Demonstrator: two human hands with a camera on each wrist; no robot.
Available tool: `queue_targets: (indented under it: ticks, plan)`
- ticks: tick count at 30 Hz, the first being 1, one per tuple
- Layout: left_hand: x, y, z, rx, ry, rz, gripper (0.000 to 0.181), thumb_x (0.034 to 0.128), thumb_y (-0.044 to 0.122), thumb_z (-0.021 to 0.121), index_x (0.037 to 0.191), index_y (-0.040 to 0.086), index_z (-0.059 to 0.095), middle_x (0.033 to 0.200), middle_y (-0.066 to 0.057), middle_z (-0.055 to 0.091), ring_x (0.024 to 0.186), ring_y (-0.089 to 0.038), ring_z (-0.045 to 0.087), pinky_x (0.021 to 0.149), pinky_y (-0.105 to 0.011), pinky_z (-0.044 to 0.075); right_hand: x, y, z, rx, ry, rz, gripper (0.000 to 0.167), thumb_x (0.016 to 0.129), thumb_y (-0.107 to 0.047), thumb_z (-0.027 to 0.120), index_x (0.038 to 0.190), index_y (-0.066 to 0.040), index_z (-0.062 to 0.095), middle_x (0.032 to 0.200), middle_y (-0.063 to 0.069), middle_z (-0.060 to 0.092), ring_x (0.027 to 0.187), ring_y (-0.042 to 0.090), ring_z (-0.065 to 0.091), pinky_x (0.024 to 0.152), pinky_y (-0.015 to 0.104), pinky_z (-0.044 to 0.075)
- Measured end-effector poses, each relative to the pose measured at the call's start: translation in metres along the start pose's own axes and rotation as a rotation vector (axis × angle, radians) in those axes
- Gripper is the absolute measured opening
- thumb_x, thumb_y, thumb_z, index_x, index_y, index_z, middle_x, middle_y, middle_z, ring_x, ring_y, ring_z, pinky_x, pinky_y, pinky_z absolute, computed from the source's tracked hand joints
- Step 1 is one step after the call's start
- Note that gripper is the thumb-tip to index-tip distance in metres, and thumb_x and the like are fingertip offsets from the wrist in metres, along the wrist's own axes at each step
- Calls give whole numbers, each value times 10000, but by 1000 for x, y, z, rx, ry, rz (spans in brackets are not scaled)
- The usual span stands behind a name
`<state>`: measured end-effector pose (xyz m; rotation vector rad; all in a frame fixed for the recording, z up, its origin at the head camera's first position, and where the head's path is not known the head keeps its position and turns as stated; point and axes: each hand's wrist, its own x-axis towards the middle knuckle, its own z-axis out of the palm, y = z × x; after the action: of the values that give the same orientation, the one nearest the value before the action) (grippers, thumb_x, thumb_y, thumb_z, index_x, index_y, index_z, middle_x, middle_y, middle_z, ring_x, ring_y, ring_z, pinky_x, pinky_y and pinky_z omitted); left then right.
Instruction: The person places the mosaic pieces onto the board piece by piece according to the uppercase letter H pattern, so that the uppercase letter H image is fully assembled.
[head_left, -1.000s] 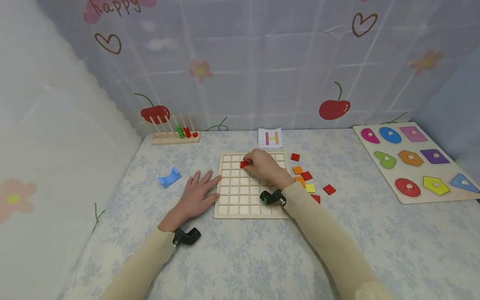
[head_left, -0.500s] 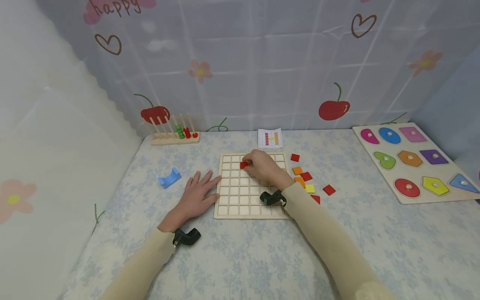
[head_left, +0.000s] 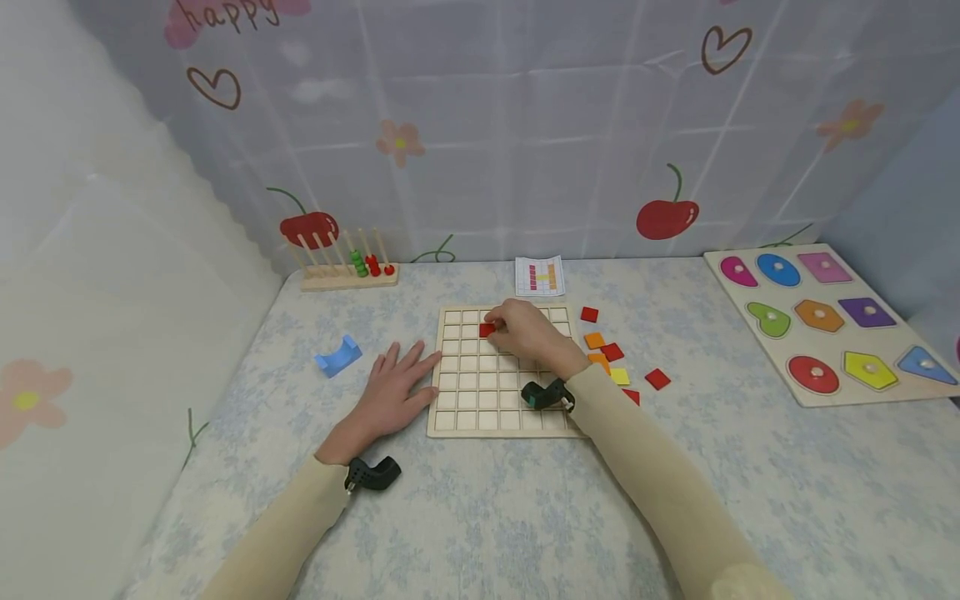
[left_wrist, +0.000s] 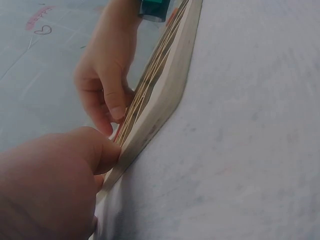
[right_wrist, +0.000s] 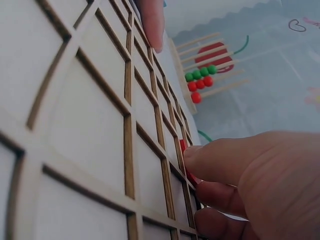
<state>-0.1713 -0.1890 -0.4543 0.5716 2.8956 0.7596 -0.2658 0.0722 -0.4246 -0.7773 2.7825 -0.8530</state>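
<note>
Our right hand (head_left: 528, 330) pinches 1 red tile (head_left: 486, 331) at the grid board (head_left: 467, 382), 2nd row from far edge; left hand (head_left: 391, 393) spread wide, touching board's left edge (loose tiles (head_left: 612, 352) right of board).

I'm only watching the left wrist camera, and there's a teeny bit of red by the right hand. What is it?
Observer: It's a flat red tile, pinched in the right hand.
Operator: Ooh! Which column of the wooden grid board is it at?
Observer: In the head view, it's at the third column from the left.
Operator: Is anything lying on the table just past the board's far edge?
Observer: Yes, a paper card printed with a coloured block pattern.
</note>
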Motion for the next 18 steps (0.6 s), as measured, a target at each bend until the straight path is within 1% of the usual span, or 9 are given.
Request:
queue_targets:
  ticks: [6, 8, 12, 13, 15, 18]
  plan:
    - [0, 1, 1, 3, 0, 1, 592, 1016, 322, 556, 1567, 140, 435, 1671, -210, 266, 1553, -541, 60, 1207, -730, 81, -3, 4, -4, 31, -22, -3, 375, 950, -102, 635, 1308, -4, 686, 1201, 159, 703, 1048, 270, 648, 935, 404, 557]
    - [0, 0, 2, -2, -1, 2, 593, 1018, 322, 557, 1569, 145, 431, 1675, -202, 261, 1557, -533, 53, 1209, -727, 77, -4, 5, -7, 46, -22, -3, 379, 950, -93, 613, 1312, -4, 684, 1198, 151, 705, 1001, 251, 639, 885, 375, 553]
    - [0, -3, 3, 0, -3, 7, 595, 1023, 324, 556, 1577, 155, 418, 1682, -190, 249, 1562, -522, 43, 1212, -721, 73, -9, 7, -16, 44, -17, 14, 376, 966, -110, 611, 1320, -1, 675, 1188, 156, 709, 963, 260, 654, 837, 378, 550]
    - [0, -4, 4, 2, -5, 6, 595, 1024, 325, 555, 1579, 158, 415, 1684, -187, 246, 1563, -520, 40, 1214, -719, 71, -10, 8, -19, 44, -16, 28, 375, 973, -124, 617, 1324, -3, 673, 1183, 157, 707, 954, 266, 656, 822, 380, 547]
    - [1, -5, 4, 3, -5, 5, 596, 1025, 325, 555, 1581, 162, 410, 1685, -184, 244, 1564, -518, 38, 1216, -716, 67, -14, 11, -26, 35, -15, 51, 390, 986, -157, 636, 1347, -11, 658, 1205, 167, 697, 983, 280, 673, 836, 397, 555]
    - [1, -6, 4, 5, -6, 3, 595, 1027, 323, 553, 1582, 163, 408, 1686, -184, 243, 1565, -518, 35, 1218, -716, 62, -20, 19, -36, 25, -3, 73, 417, 987, -171, 650, 1369, -5, 639, 1226, 187, 683, 948, 278, 662, 789, 380, 533]
